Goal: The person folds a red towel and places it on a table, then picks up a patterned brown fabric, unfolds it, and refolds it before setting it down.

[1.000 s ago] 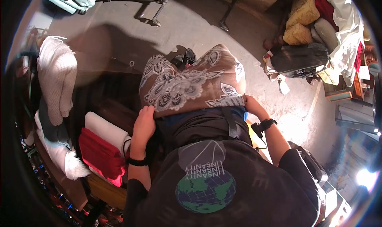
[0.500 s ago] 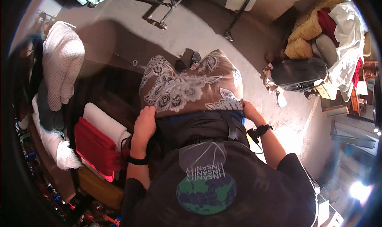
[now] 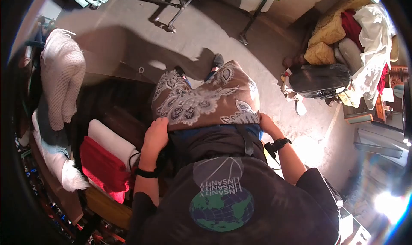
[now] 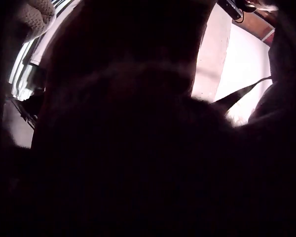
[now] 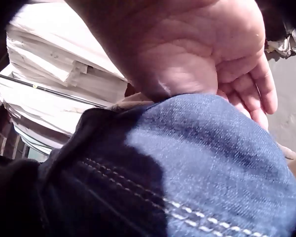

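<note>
Two shoes (image 3: 218, 60) (image 3: 180, 71) have stepped apart; two hands (image 3: 155, 133) (image 3: 267, 122) hold one cloth (image 3: 206, 99) (patterned).

Brown cloth (image 3: 206, 97) with white paisley, blue denim jeans (image 5: 212, 163), red towel (image 3: 103, 170)

Your left hand (image 3: 155, 135) grips the top edge of the brown patterned cloth (image 3: 206, 101) at your waist, toward 9 o'clock. Your right hand (image 3: 267, 124) holds the opposite corner, toward 3 o'clock. The cloth hangs over your legs toward your shoes (image 3: 216, 61) at 12. At 8 o'clock a white towel (image 3: 112, 143) and a red towel (image 3: 103, 167) lie touching. A black bag (image 3: 319, 80) sits at 2.
</note>
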Motion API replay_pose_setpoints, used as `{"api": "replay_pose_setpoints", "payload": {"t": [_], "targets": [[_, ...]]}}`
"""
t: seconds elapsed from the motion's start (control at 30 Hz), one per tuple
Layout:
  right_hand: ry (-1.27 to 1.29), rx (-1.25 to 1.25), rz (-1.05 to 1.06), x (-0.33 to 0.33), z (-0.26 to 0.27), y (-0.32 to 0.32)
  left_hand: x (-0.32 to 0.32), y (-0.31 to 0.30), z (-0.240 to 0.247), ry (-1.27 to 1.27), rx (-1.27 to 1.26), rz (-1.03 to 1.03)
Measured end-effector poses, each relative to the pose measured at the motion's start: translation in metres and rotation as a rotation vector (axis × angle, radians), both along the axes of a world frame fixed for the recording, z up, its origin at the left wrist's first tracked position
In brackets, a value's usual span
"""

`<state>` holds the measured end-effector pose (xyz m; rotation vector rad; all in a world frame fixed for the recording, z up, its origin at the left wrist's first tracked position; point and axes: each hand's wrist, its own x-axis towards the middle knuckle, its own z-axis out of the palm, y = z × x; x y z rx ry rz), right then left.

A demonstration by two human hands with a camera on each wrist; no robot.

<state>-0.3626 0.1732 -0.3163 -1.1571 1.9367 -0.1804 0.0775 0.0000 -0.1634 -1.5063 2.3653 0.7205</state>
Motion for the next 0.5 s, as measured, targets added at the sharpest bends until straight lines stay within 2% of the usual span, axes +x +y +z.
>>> {"api": "replay_pose_setpoints", "payload": {"t": [0.1,0.17,0.27,0.4,0.43,0.5], "targets": [[-0.014,0.046,0.027,-0.003,0.008,-0.003,-0.002,0.0,0.0,-0.013,0.034,0.024],[-0.196,0.042,-0.022,-0.001,0.026,-0.016,0.001,0.002,0.003,0.008,0.037,0.044],[-0.085,0.102,0.098,-0.017,-0.011,-0.013,0.002,0.002,0.002,0.01,0.037,0.065],[-0.085,0.103,0.07,-0.021,-0.012,-0.014,0.001,-0.001,0.0,0.043,0.017,0.054],[0.01,0.096,0.141,-0.017,-0.011,-0.014,0.0,-0.006,0.002,0.024,0.023,0.052],[-0.048,0.079,0.067,-0.01,-0.006,-0.017,-0.002,-0.011,0.002,0.021,0.013,0.031]]}}
